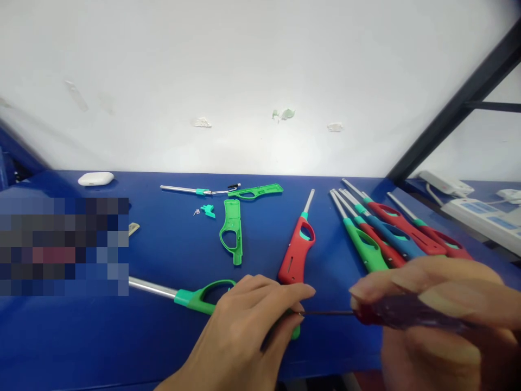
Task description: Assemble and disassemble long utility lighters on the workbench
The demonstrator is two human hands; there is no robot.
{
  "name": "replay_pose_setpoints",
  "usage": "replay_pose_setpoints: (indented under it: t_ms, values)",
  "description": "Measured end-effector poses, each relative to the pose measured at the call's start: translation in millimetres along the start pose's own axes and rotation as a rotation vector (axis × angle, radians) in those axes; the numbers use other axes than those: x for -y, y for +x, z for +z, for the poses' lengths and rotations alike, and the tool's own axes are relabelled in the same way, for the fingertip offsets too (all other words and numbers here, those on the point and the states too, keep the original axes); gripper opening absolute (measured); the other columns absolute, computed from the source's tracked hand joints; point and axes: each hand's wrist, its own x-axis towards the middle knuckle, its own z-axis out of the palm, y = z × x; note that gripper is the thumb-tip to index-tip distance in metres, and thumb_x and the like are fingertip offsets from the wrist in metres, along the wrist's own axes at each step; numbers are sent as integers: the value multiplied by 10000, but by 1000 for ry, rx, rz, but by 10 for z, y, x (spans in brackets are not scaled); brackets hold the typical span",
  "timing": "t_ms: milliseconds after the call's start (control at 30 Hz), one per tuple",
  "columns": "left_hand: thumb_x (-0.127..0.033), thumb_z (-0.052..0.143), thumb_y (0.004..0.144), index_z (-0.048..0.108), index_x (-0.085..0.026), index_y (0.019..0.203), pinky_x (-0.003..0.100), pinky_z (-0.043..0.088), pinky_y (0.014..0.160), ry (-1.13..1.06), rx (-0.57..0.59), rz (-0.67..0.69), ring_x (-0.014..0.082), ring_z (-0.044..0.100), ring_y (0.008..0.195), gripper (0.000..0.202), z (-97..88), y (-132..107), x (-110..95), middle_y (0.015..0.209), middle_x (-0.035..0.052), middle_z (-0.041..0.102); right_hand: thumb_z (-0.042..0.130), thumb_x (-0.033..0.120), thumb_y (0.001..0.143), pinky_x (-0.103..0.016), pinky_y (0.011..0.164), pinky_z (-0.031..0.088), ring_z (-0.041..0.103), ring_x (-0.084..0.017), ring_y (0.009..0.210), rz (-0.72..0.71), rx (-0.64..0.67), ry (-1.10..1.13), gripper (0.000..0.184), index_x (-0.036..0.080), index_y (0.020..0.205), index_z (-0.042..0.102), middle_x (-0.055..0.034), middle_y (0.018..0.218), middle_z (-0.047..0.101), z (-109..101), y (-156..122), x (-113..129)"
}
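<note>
My left hand (248,320) is closed round the handle of a green gas lighter (199,301), whose metal tube points left along the table. In my right hand (439,315) is a screwdriver (391,312) with a dark, partly see-through handle. Its thin shaft runs left to a small screw at my left fingertips, by the end of the lighter's handle; whether the tip sits in the screw I cannot tell. My left fingers hide most of that handle. Just beyond them lies a red gas lighter (297,250), its tube pointing away.
Farther back lie an opened green lighter half (260,191) with a metal tube (179,189), another green shell half (233,231) and a small teal part (208,210). Several lighters (366,244) lie at the right, near a power strip (484,217). A white case (96,178) sits back left.
</note>
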Motion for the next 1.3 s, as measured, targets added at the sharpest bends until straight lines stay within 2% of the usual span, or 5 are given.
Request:
replay_pose_setpoints:
  t_ms: [433, 667, 833, 1033, 1300]
  values:
    - [-145, 584, 1034, 704, -218, 1226, 268, 599, 826, -17, 122, -77, 193, 727, 929, 238, -42, 21, -33, 1033, 19, 783, 800, 103, 856, -237, 605, 609, 721, -129, 750, -81, 81, 170, 255, 265, 1048, 756, 25, 917, 709, 195, 47, 220]
    - [-80, 528, 1040, 725, -187, 1099, 278, 597, 807, -3, 134, -33, 194, 707, 895, 232, -19, -5, 24, 1005, 41, 750, 673, 162, 979, -169, 701, 640, 770, -133, 991, -20, 129, 132, 236, 329, 1102, 786, 70, 1114, 790, 146, 56, 258]
    - [-34, 479, 1039, 711, -196, 1199, 279, 595, 851, 4, 187, -10, 194, 695, 957, 324, -23, 6, 40, 1086, 48, 737, 848, 141, 830, -230, 640, 616, 695, -151, 816, -46, 41, 190, 200, 273, 963, 779, 25, 852, 722, 171, 96, 201]
    - [-151, 482, 1089, 685, -202, 1148, 295, 588, 898, 12, 176, -29, 186, 678, 936, 217, -42, 25, 7, 1040, 28, 716, 595, 178, 1024, -188, 685, 622, 741, -119, 868, -9, 165, 93, 265, 328, 1148, 776, 33, 1033, 763, 163, 62, 256]
    - [-25, 449, 1030, 699, -210, 1188, 291, 595, 899, 27, 239, -61, 181, 676, 943, 349, -59, 12, -7, 1074, 27, 728, 587, 226, 1037, -185, 620, 623, 761, -151, 957, -59, 202, 7, 304, 397, 1223, 756, 29, 1143, 736, 130, 44, 244]
